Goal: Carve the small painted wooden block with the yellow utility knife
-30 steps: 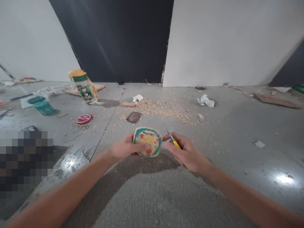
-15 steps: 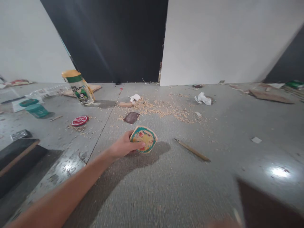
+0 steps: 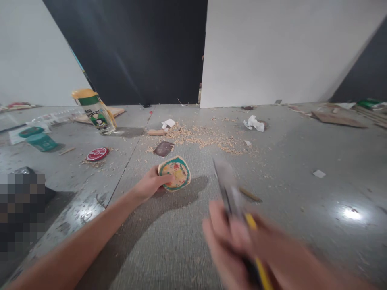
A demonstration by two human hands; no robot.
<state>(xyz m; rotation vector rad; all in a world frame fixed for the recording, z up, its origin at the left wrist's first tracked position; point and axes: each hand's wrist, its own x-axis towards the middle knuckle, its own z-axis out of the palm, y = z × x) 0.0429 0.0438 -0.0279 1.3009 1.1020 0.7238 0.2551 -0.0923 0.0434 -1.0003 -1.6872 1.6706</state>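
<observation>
My left hand (image 3: pixel 151 181) grips a small rounded, many-sided wooden piece (image 3: pixel 178 171) by its left edge, thumb across its face. Worn teal paint rings the piece, with yellow and red patches in the middle. Closed around a utility knife (image 3: pixel 228 193) with a black-and-yellow handle is my right hand (image 3: pixel 226 237), smeared by motion. The knife's grey blade points up and away, to the right of the wooden piece and apart from it. Behind the right hand, a thin wooden-handled tool (image 3: pixel 250 195) lies on the floor, partly covered.
Wood shavings (image 3: pixel 199 137) spread ahead, near a brown flat piece (image 3: pixel 163 148) and crumpled tissue (image 3: pixel 254 123). On the left are a red round badge (image 3: pixel 98 154), a teal cup (image 3: pixel 41 142) and a yellow-lidded bottle (image 3: pixel 95 112). Panels (image 3: pixel 127 52) stand behind.
My right hand has come up from the bottom right edge, bringing the utility knife into view. My left hand still holds the wooden piece; the whole view has shifted slightly.
</observation>
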